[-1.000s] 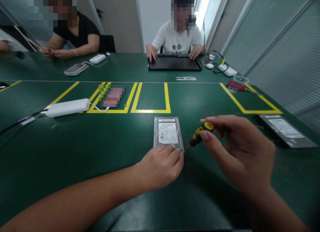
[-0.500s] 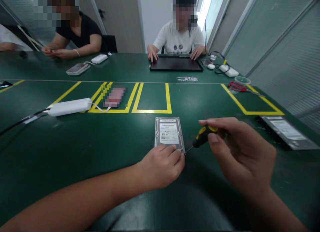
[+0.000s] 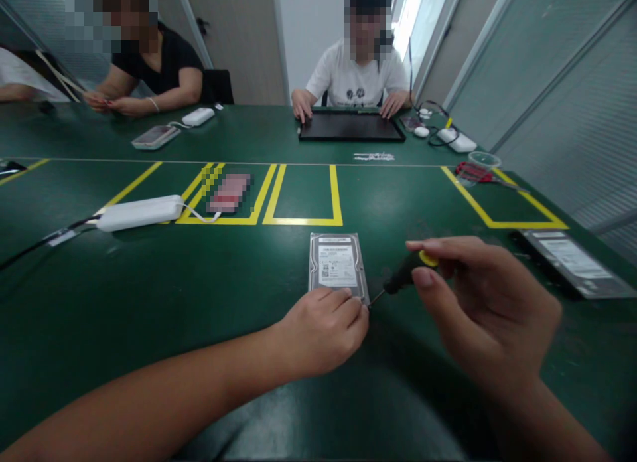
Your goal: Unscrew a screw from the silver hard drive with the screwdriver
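A hard drive (image 3: 337, 263) lies label up on the green table in front of me. My left hand (image 3: 323, 332) is closed over its near edge, its fingers curled at the near right corner and covering that end. In my right hand (image 3: 490, 303) is a small screwdriver (image 3: 402, 276) with a black and yellow handle, pinched between thumb and fingers. The screwdriver slants down to the left, its thin shaft reaching the drive's near right corner beside my left fingertips. What the tip touches is too small to make out.
A second hard drive (image 3: 572, 263) lies at the right. Yellow tape rectangles (image 3: 303, 222) mark the table. A white power strip (image 3: 139, 213) and a blurred pink phone-like item (image 3: 229, 193) lie left. Red-handled pliers (image 3: 475, 172) sit back right. Across, a person handles a black panel (image 3: 351, 127).
The screwdriver handle has turned, showing less yellow, and my right hand has shifted slightly right. My left hand and the hard drive stay in place.
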`<state>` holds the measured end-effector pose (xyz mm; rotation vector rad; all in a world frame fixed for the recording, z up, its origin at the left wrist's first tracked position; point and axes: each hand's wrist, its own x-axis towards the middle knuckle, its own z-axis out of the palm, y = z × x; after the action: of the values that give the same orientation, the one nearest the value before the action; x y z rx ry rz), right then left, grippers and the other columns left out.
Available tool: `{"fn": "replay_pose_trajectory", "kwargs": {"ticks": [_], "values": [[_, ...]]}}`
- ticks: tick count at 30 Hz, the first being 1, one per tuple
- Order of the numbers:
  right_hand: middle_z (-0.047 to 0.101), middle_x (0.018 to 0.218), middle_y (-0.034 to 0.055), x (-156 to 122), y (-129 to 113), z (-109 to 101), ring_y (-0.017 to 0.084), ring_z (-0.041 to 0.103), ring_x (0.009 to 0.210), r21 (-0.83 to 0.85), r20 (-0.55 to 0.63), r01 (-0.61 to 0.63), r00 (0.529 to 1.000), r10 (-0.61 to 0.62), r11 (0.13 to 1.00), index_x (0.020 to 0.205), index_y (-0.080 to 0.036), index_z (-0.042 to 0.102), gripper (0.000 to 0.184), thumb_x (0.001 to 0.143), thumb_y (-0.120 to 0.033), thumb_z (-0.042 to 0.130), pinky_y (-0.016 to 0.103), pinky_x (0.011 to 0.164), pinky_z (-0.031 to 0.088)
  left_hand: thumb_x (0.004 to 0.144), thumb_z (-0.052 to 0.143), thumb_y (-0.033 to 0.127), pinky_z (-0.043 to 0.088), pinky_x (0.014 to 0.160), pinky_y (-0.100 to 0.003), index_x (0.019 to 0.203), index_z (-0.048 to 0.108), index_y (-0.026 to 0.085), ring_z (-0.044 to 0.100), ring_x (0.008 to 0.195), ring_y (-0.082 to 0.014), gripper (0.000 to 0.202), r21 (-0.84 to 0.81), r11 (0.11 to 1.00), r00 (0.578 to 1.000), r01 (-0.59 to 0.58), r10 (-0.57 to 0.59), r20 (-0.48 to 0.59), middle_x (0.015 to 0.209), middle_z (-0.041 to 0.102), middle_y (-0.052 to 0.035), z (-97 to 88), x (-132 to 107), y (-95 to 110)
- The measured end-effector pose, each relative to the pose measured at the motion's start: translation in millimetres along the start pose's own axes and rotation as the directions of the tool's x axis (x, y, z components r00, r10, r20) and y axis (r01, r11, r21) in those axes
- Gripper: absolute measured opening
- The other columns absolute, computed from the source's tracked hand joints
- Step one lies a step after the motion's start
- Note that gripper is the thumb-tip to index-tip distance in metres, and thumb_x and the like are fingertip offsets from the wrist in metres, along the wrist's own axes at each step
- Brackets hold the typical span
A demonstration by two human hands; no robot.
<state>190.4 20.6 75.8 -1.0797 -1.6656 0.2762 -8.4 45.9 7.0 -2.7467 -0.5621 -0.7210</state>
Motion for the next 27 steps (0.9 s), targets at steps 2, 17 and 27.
{"fn": "replay_pose_trajectory", "kwargs": {"ticks": [2, 17, 27], "values": [[0.065, 0.111, 0.0051, -0.7, -1.4, -0.4, 0.023, 0.062, 0.100, 0.033, 0.015, -0.020, 1.000, 0.020, 0.999, 0.114, -0.026, 0.063, 0.031, 0.086, -0.012, 0.064, 0.040, 0.080, 0.049, 0.092, 0.056, 0.021, 0.057, 0.068, -0.034, 0.100, 0.068, 0.011, 0.069, 0.085, -0.0220, 0.018, 0.005, 1.000, 1.000, 0.001, -0.001, -0.003, 0.088, 0.070, -0.0070, 0.2, 0.1, -0.1], [0.064, 0.101, 0.0059, 0.9, 1.7, 2.1, 0.019, 0.060, 0.089, 0.004, -0.044, 0.074, 0.996, -0.074, 0.997, 0.108, -0.021, 0.066, 0.029, 0.081, -0.009, 0.068, 0.034, 0.069, 0.045, 0.093, 0.054, 0.021, 0.054, 0.064, -0.034, 0.099, 0.067, 0.013, 0.067, 0.080, -0.0206, 0.017, 0.007, 1.000, 0.999, 0.005, -0.006, 0.043, 0.084, 0.068, -0.0051, -0.6, -0.2, -0.7], [0.059, 0.096, 0.0054, 1.4, 3.6, 2.8, 0.018, 0.056, 0.088, 0.010, -0.071, 0.092, 0.993, -0.091, 0.996, 0.101, -0.021, 0.067, 0.025, 0.079, -0.012, 0.074, 0.034, 0.070, 0.044, 0.094, 0.051, 0.022, 0.052, 0.063, -0.034, 0.099, 0.067, 0.013, 0.065, 0.077, -0.0203, 0.019, -0.004, 1.000, 0.997, 0.006, -0.006, 0.071, 0.081, 0.066, -0.0043, -1.3, -0.9, -1.3]]}}
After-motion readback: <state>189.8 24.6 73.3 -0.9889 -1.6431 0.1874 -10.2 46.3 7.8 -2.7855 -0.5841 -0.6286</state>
